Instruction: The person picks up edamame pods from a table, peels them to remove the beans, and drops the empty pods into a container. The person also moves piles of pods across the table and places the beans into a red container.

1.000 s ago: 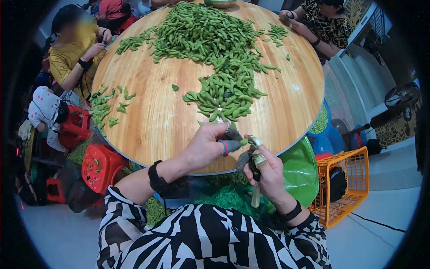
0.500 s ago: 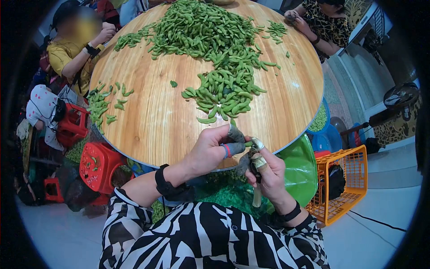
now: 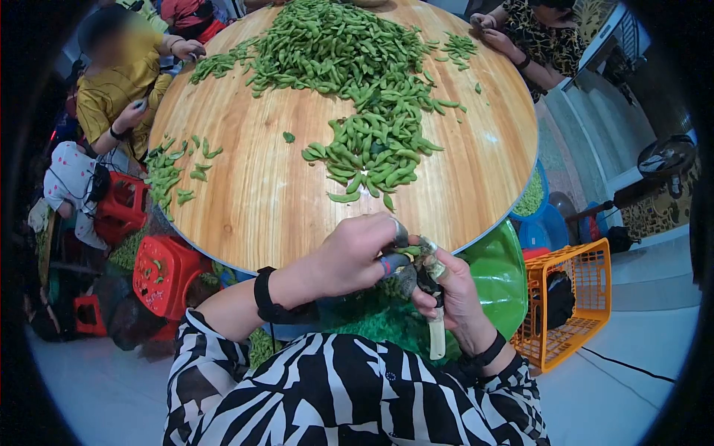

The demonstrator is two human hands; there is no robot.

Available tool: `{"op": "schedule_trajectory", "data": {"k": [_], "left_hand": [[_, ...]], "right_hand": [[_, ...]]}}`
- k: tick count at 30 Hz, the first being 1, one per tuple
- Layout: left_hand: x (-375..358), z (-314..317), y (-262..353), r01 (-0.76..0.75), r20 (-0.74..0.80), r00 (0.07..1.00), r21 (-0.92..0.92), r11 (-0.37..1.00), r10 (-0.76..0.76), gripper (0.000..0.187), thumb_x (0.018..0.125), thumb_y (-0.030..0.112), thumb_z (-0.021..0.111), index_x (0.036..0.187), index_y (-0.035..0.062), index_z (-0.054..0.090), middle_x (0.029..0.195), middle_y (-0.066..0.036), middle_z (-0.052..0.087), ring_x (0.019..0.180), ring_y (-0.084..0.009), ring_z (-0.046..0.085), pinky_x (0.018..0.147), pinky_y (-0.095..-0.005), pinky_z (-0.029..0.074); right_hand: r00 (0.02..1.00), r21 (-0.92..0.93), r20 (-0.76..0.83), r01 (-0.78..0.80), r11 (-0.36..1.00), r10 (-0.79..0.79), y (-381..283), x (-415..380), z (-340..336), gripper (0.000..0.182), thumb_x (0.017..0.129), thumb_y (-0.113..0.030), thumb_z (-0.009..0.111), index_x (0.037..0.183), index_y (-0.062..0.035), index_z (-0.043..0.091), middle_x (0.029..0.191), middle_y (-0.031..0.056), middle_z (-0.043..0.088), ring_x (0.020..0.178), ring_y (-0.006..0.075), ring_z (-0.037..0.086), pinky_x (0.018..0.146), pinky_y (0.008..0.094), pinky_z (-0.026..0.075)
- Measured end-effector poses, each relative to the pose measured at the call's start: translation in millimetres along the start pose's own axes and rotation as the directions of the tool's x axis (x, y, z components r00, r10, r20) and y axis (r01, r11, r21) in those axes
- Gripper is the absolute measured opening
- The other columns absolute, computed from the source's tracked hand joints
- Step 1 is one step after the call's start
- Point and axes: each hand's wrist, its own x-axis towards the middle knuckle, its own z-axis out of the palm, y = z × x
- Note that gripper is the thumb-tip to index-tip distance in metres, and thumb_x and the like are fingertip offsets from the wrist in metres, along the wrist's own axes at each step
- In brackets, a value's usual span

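Observation:
Just past the near edge of the round table (image 3: 238,215), my two hands meet in front of me. My left hand (image 3: 361,249), with grey finger covers, pinches a green soybean pod (image 3: 407,251). My right hand (image 3: 452,291) is wrapped round a small tool (image 3: 437,336) with a pale end and a dark middle; its working end is hidden among the fingers. The pod lies between the fingertips of both hands. Closest on the tabletop is the tail of a large pile of soybean pods (image 3: 335,48).
A green basin (image 3: 500,286) stands below my right hand, beside an orange crate (image 3: 565,305). Red stools (image 3: 167,275) are at the left. Across the table sit a person in yellow (image 3: 111,93) and a person in a patterned top (image 3: 543,44).
My hands have closed in on the pod, and the tool's pale end has swung slightly right and down. The person in yellow has parted their hands, one reaching toward the pods.

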Motion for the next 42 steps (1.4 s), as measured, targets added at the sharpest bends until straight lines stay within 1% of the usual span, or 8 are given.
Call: {"op": "schedule_trajectory", "data": {"k": [4, 10, 16, 22, 24, 30, 36, 42], "left_hand": [[1, -2, 8, -0.294, -0.005, 0.939, 0.504, 0.812, 0.343, 0.03, 0.064, 0.004, 0.071, 0.094, 0.0028, 0.066, 0.065, -0.01, 0.05, 0.058, -0.027, 0.056, 0.051, -0.0363, 0.044], [4, -5, 11, -0.209, -0.047, 0.975, 0.112, 0.971, 0.216, 0.008, 0.077, 0.004, 0.065, 0.083, 0.0012, 0.063, 0.063, -0.011, 0.052, 0.055, -0.025, 0.056, 0.05, -0.0338, 0.042], [0, -6, 12, 0.335, 0.137, 0.942, -0.3, 0.893, -0.307, 0.019, 0.086, 0.012, 0.064, 0.1, -0.0009, 0.065, 0.075, -0.005, 0.064, 0.069, -0.0097, 0.06, 0.061, -0.0261, 0.047], [-6, 3, 9, 0.308, 0.21, 0.939, -0.168, 0.937, -0.271, 0.017, 0.089, 0.01, 0.058, 0.102, -0.0001, 0.063, 0.077, -0.005, 0.062, 0.074, -0.011, 0.059, 0.066, -0.0278, 0.047], [-5, 3, 14, 0.301, 0.214, 0.936, -0.086, 0.95, -0.278, 0.019, 0.087, 0.008, 0.058, 0.104, 0.0004, 0.062, 0.078, -0.011, 0.062, 0.076, -0.0144, 0.059, 0.068, -0.0296, 0.047], [-11, 5, 18, 0.063, 0.247, 0.962, 0.212, 0.975, -0.115, 0.021, 0.083, 0.007, 0.06, 0.102, 0.0001, 0.059, 0.085, -0.017, 0.061, 0.074, -0.0197, 0.06, 0.069, -0.0305, 0.047], [-15, 5, 14, 0.47, 0.151, 0.882, -0.292, 0.833, -0.445, 0.028, 0.084, 0.002, 0.059, 0.111, 0.0011, 0.052, 0.087, -0.008, 0.063, 0.079, -0.0111, 0.058, 0.07, -0.0274, 0.046], [-18, 13, 20, 0.37, 0.119, 0.929, -0.346, 0.862, -0.351, 0.031, 0.087, 0.002, 0.058, 0.115, -0.0002, 0.045, 0.09, -0.005, 0.063, 0.081, -0.0077, 0.057, 0.07, -0.0235, 0.046]], "right_hand": [[0.999, 0.083, 0.022, -0.038, 0.996, 0.036, 0, 1, 1, 0.048, 0.093, -0.022, 0.055, 0.135, -0.0032, 0.042, 0.082, 0.0094, 0.058, 0.047, 0.009, 0.044, 0.036, 0.0192, 0.035], [0.999, 0.089, 0.029, -0.024, 0.996, 0.021, 2, 0, 1, 0.045, 0.094, -0.019, 0.054, 0.134, -0.0025, 0.044, 0.077, 0.011, 0.058, 0.046, 0.01, 0.045, 0.035, 0.0198, 0.035], [0.998, -0.135, -0.013, 0.061, 0.989, -0.064, -1, -5, 3, 0.036, 0.094, -0.017, 0.053, 0.127, -0.0003, 0.051, 0.067, 0.0067, 0.056, 0.044, 0.0088, 0.045, 0.036, 0.0191, 0.034], [0.94, -0.609, -0.131, 0.175, 0.773, -0.316, -6, -2, 3, 0.023, 0.088, -0.007, 0.06, 0.11, 0.0009, 0.058, 0.069, 0.0021, 0.057, 0.05, 0.0083, 0.05, 0.044, 0.0213, 0.038], [0.753, -0.864, 0.17, 0.425, 0.272, -0.636, 2, 7, -4, 0.022, 0.081, -0.005, 0.065, 0.102, 0.0007, 0.057, 0.068, 0.0041, 0.056, 0.054, 0.0121, 0.053, 0.049, 0.0261, 0.043], [0.801, -0.961, 0.263, 0.266, -0.073, -0.538, -5, 0, 6, 0.023, 0.074, -0.003, 0.063, 0.095, -0.0005, 0.056, 0.066, 0.0111, 0.054, 0.056, 0.021, 0.055, 0.053, 0.0311, 0.045], [0.788, -0.948, 0.263, 0.318, 0.002, -0.556, -15, -6, 11, 0.022, 0.071, -0.002, 0.062, 0.092, 0.0007, 0.056, 0.069, 0.0136, 0.053, 0.057, 0.0242, 0.056, 0.054, 0.0321, 0.045], [0.895, -0.947, 0.152, 0.254, 0.198, -0.42, -8, -4, 10, 0.017, 0.075, -0.003, 0.064, 0.091, 0.0019, 0.057, 0.07, 0.0109, 0.053, 0.058, 0.02, 0.052, 0.055, 0.031, 0.043]]}}
